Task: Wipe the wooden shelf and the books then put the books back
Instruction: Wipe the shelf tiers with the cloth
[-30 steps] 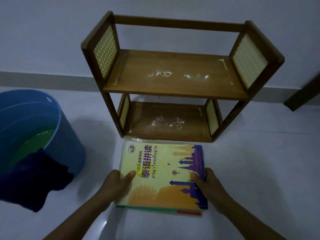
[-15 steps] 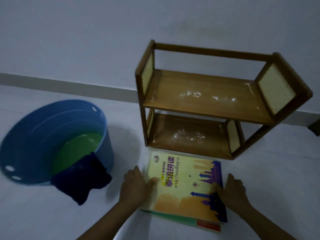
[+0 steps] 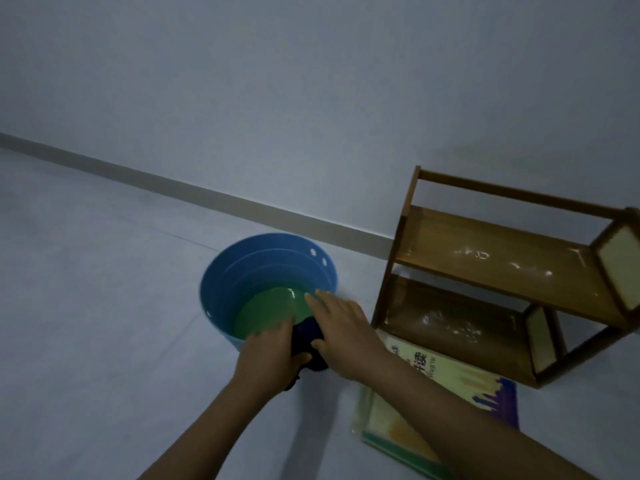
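Observation:
A dark blue cloth (image 3: 306, 336) hangs over the near rim of a blue bucket (image 3: 242, 271) that holds greenish water. My left hand (image 3: 270, 355) grips the cloth from the left. My right hand (image 3: 341, 327) lies on the cloth from the right, fingers stretched over the bucket; its hold is unclear. The empty two-tier wooden shelf (image 3: 491, 268) stands at the right against the wall, with white dust marks on both boards. A stack of books (image 3: 460, 379) with a yellow and purple cover lies flat on the floor in front of the shelf, partly hidden by my right forearm.
The pale floor stretches left of the bucket and in front of me. A grey skirting board (image 3: 194, 192) runs along the foot of the white wall behind the bucket and shelf.
Both hands left the books and moved left to the cloth on the bucket's rim. The view swung left, so the shelf and books now sit at the right.

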`<action>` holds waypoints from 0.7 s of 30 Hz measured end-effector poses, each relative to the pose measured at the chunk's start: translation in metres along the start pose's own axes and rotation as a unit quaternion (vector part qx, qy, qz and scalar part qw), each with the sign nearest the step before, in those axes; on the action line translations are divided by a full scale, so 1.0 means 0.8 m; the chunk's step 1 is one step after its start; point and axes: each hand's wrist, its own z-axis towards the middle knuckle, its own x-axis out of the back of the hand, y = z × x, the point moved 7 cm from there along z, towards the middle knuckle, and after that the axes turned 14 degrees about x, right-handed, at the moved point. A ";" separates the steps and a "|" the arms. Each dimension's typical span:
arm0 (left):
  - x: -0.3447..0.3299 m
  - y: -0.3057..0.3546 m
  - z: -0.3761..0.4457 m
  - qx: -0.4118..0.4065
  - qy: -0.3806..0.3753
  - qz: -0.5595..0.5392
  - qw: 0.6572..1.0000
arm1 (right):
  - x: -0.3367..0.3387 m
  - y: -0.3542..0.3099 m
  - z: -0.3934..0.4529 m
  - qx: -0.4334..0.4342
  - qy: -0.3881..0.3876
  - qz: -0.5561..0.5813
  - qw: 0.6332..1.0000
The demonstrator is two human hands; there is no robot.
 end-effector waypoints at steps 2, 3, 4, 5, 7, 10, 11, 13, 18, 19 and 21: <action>0.002 0.003 0.006 -0.022 0.011 0.032 0.999 | -0.007 -0.011 0.007 -0.004 -0.020 0.015 1.000; 0.000 0.004 0.009 -0.029 0.009 0.054 0.998 | -0.013 -0.012 0.006 -0.008 -0.039 0.029 0.999; 0.002 0.005 0.012 -0.038 0.002 0.082 0.996 | -0.015 -0.012 0.005 -0.013 -0.050 0.040 0.998; 0.010 0.010 0.015 -0.047 0.002 0.100 0.994 | -0.008 -0.007 0.002 -0.014 -0.052 0.047 0.997; 0.032 0.017 0.017 -0.059 0.006 0.127 0.990 | 0.011 0.002 -0.001 -0.011 -0.043 0.077 0.996; 0.090 0.052 0.011 -0.113 0.056 0.094 0.987 | 0.060 0.019 -0.015 -0.007 -0.006 0.171 0.985; 0.112 0.071 0.007 -0.135 0.052 0.069 0.987 | 0.080 0.027 -0.025 -0.014 0.013 0.211 0.977; 0.145 0.110 -0.003 -0.164 0.001 0.015 0.986 | 0.120 0.041 -0.052 -0.036 0.051 0.320 0.945; 0.170 0.245 -0.030 -0.230 -0.084 -0.104 0.964 | 0.191 0.081 -0.150 -0.057 0.138 0.507 0.849; 0.164 0.269 -0.033 -0.231 -0.093 -0.133 0.959 | 0.197 0.089 -0.169 -0.063 0.150 0.515 0.842; 0.147 0.312 -0.034 -0.222 -0.125 -0.216 0.943 | 0.197 0.115 -0.207 -0.099 0.195 0.557 0.801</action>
